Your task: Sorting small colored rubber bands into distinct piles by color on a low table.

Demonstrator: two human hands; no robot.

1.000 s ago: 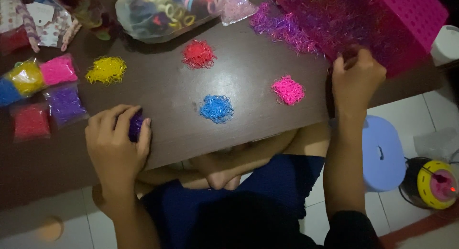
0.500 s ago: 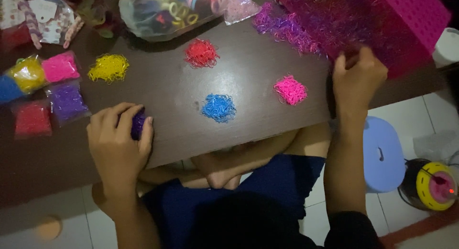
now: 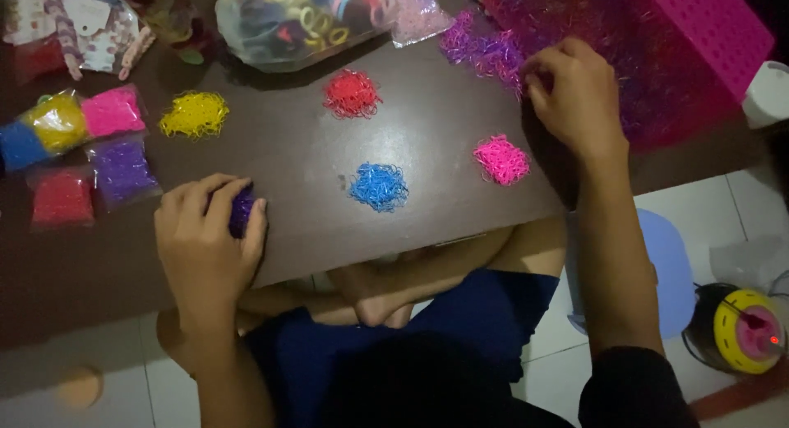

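Sorting step under way — left hand (image 3: 209, 247), fingers curled, covers a dark purple band clump (image 3: 242, 210) at the table's (image 3: 427, 91) 8 o'clock, while right hand (image 3: 575, 95) pinches into the mixed purple-pink band heap (image 3: 493, 54) at 1 o'clock — next calls for teasing one colour free.

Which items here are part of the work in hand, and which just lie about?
In hand: left hand on small purple bands; right hand at magenta band heap.
Lying about: yellow, red, blue, pink piles; clear bag.
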